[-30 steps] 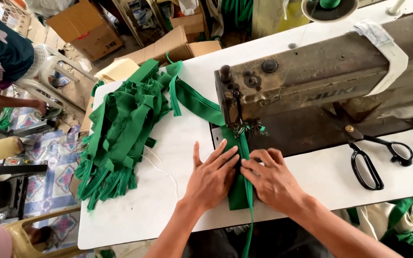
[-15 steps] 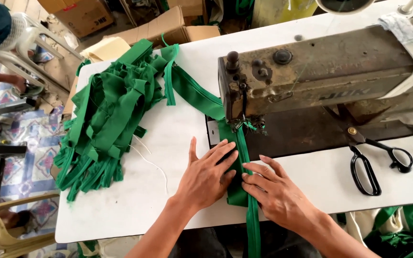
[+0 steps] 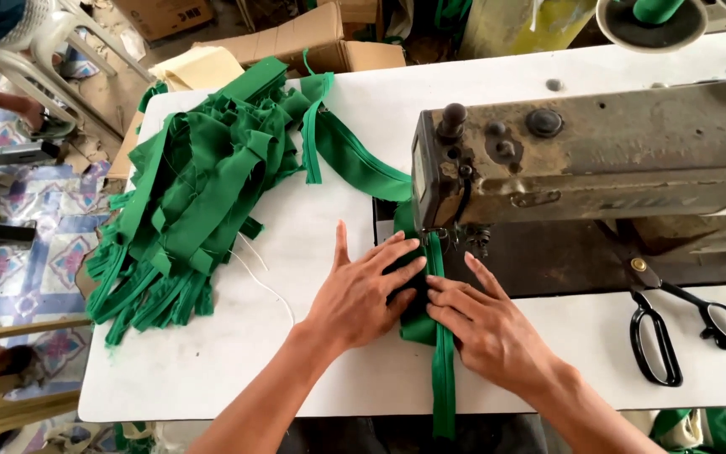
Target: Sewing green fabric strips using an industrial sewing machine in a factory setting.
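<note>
Now at needle: narrow green fabric strip [image 3: 432, 324] flat on white table [image 3: 212, 378], under worn grey sewing machine head [image 3: 581, 155]. Left hand [image 3: 363, 294], right hand [image 3: 485, 328] open, palms pressing strip. Best fed straight, fingertips clear of needle.

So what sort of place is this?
Most likely a small sewing workshop. An old industrial sewing machine stands on a white table, a pile of green fabric strips lies beside it, and black scissors rest nearby.
</note>
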